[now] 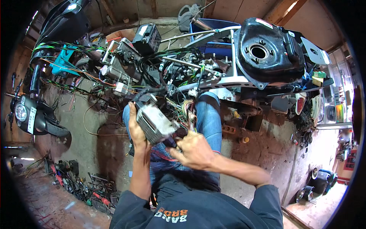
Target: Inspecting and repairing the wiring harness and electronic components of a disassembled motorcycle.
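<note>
Far to the left of the black fuel tank (280,59) stands a parked motorcycle with a round headlight (21,113); nearer the tank, yet well left of it, come a teal plastic part (65,62) and a black battery (146,40). The left hand (138,133) is left of the tank and closer to the person, its thumb along the left edge of a finned metal unit (157,124) and its other fingers mostly hidden; it grips the unit. That unit, also left of the tank and on the person's side, is tilted, its long axis slanting from far left to near right. The fins line its left and near edges, and a thick black cable (146,91) meets its far end. Between unit and tank hangs a bundle of coloured wires (187,110). The right hand (196,150), on the person's side of the tank and to its left, has curled fingers beside the unit's near-right corner; blur hides whether they grip anything. Just to the near right of the tank sits a red-and-white tail light (300,104).
</note>
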A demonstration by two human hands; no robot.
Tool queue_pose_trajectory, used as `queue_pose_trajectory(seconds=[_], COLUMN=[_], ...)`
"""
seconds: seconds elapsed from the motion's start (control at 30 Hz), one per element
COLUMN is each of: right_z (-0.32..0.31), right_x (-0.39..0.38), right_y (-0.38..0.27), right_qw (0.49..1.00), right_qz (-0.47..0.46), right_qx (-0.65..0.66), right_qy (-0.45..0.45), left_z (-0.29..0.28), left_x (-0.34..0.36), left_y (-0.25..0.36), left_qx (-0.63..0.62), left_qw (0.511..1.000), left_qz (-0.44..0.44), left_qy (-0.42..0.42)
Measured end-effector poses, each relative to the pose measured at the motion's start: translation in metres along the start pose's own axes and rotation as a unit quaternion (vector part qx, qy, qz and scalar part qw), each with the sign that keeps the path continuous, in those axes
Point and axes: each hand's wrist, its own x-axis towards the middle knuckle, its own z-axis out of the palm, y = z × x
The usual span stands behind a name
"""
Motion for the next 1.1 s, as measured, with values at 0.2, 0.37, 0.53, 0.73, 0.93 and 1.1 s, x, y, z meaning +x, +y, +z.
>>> queue_pose_trajectory(seconds=[0.2,0.37,0.53,0.73,0.93,1.1], right_z=[-0.012,-0.035,-0.043,-0.031,0.015,0.028], right_x=[0.005,0.025,0.037,0.051,0.054,0.053], right_y=[0.004,-0.002,0.014,0.009,0.016,0.031], right_qw=[0.999,0.997,0.987,0.990,0.988,0.986], right_qz=[0.000,0.074,0.042,0.062,-0.012,-0.027], right_qx=[0.025,0.000,0.035,0.014,-0.156,-0.161], right_qy=[0.033,-0.015,-0.152,-0.127,0.012,-0.016], left_z=[0.021,0.017,0.005,0.003,-0.027,-0.039], left_x=[-0.004,-0.010,-0.011,-0.012,0.008,0.015], left_y=[0.011,0.012,0.006,0.015,-0.003,-0.006], left_qx=[0.013,-0.004,-0.059,0.000,0.045,0.141], left_qw=[1.000,0.999,0.998,1.000,0.997,0.985], left_qz=[0.013,0.005,-0.005,0.019,0.021,0.059], left_qy=[-0.003,-0.038,-0.035,-0.006,0.051,0.083])
